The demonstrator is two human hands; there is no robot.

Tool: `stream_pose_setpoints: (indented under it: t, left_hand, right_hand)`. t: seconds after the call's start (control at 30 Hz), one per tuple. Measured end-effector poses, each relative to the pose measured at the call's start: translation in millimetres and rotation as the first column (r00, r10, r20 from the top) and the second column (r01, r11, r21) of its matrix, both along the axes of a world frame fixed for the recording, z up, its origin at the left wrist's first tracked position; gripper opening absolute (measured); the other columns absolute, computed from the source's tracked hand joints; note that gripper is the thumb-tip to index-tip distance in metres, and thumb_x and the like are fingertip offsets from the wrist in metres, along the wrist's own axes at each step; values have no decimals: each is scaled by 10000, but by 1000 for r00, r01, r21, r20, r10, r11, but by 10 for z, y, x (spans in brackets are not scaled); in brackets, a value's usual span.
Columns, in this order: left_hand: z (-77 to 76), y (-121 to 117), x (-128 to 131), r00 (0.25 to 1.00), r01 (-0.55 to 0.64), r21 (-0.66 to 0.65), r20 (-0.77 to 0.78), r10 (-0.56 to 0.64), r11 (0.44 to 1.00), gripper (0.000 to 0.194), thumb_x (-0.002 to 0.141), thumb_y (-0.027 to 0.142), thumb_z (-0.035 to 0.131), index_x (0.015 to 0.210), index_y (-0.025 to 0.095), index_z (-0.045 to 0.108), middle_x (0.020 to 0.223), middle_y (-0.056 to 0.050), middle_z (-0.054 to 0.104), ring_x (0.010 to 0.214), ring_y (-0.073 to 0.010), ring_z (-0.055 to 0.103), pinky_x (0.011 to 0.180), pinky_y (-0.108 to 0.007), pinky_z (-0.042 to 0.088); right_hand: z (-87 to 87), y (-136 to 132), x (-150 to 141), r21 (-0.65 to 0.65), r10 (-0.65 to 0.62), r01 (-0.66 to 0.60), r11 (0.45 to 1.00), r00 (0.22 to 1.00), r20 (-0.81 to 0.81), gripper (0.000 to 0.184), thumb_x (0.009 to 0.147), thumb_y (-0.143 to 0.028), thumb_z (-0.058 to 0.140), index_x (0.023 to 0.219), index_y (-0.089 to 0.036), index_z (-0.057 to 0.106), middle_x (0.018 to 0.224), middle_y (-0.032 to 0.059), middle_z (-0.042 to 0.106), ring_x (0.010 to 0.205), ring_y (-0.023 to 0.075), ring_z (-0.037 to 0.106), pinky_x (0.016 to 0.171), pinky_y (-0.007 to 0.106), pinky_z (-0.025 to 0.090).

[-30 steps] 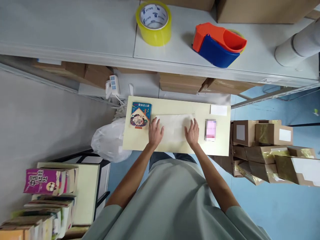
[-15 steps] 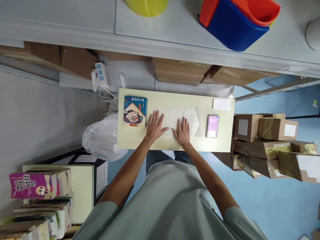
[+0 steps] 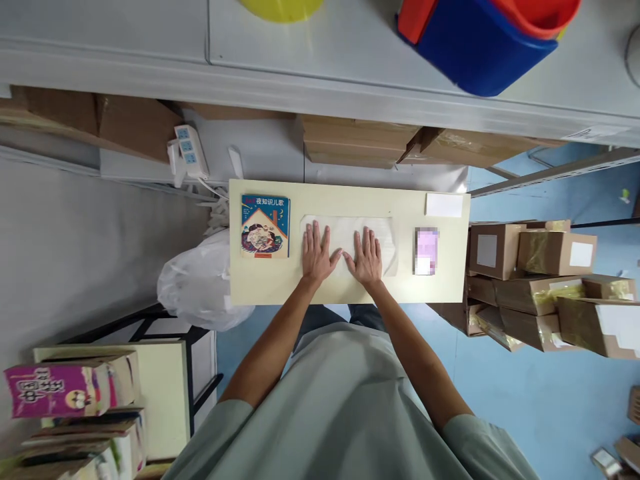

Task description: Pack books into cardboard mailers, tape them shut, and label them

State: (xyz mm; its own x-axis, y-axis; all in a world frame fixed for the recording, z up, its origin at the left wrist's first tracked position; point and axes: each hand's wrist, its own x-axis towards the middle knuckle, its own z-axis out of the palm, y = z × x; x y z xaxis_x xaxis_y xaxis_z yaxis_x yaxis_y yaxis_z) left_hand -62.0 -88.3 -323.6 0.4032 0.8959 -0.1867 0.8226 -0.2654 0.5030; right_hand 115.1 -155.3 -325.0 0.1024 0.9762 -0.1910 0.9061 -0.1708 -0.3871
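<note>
A thin white sheet or flat bag (image 3: 343, 230) lies on the cream tabletop (image 3: 267, 287); I cannot tell which of the two it is. My left hand (image 3: 317, 255) rests flat on its left part, fingers pointing away from me. On the middle of it lies my right hand (image 3: 367, 257), palm down and fingers out. The thumbs point toward each other. Left of the sheet is a blue picture book (image 3: 265, 227), cover up. To the right sit a blurred pink rectangular item (image 3: 426, 250) and a white paper slip (image 3: 444, 205).
Above the table runs a grey shelf (image 3: 350, 73) with a red-and-blue tape dispenser (image 3: 480, 50) and a yellow tape roll (image 3: 283, 8). A power strip (image 3: 191, 152) and plastic bag (image 3: 197, 283) are at left. Stacked books (image 3: 60, 390) stand lower left, cartons (image 3: 550, 257) at right.
Both hands have come down flat onto the white sheet, and the right hand has moved inward, closer to the left. The camera view has shifted, with the shelf items now partly cut off.
</note>
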Motion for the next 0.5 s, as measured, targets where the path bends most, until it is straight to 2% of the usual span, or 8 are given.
stream_pose_setpoints:
  t: [0.17,0.33,0.4,0.5]
  left_hand:
    - [12,37,-4,999,8,21,-40,-7,1000,872,1037,579,552,1744,147,279,1848,-186,30,1707,-395,-91,1364,-661,78]
    - [227,141,-94,998,33,7,-49,-33,999,829,1044,550,543,1716,115,328,1840,-211,104,1709,-426,45,1348,-618,187]
    - [332,236,-273,999,-31,22,-42,32,999,794,1064,516,497,1722,114,306,1838,-207,116,1701,-424,107,1348,-595,193]
    - [438,434,-709,961,-268,83,-42,272,960,828,1056,543,489,1714,83,287,1803,-256,203,1658,-463,215,1333,-613,201]
  right_hand:
    - [-37,-20,-12,5,6,-6,1000,1000,6,815,1126,-588,397,1765,-114,218,1841,184,95,1719,375,50,1358,639,160]
    - [62,-16,-13,24,-14,15,1000,1000,-26,813,1128,-578,400,1755,-86,239,1834,202,124,1717,379,69,1358,640,163]
    - [161,20,-99,26,-6,7,1000,999,-50,817,1130,-570,397,1759,-82,217,1835,196,121,1718,380,60,1361,637,158]
    - [307,123,-411,33,89,-85,996,986,-139,767,1142,-505,371,1779,-138,152,1842,132,147,1723,335,60,1377,605,162]
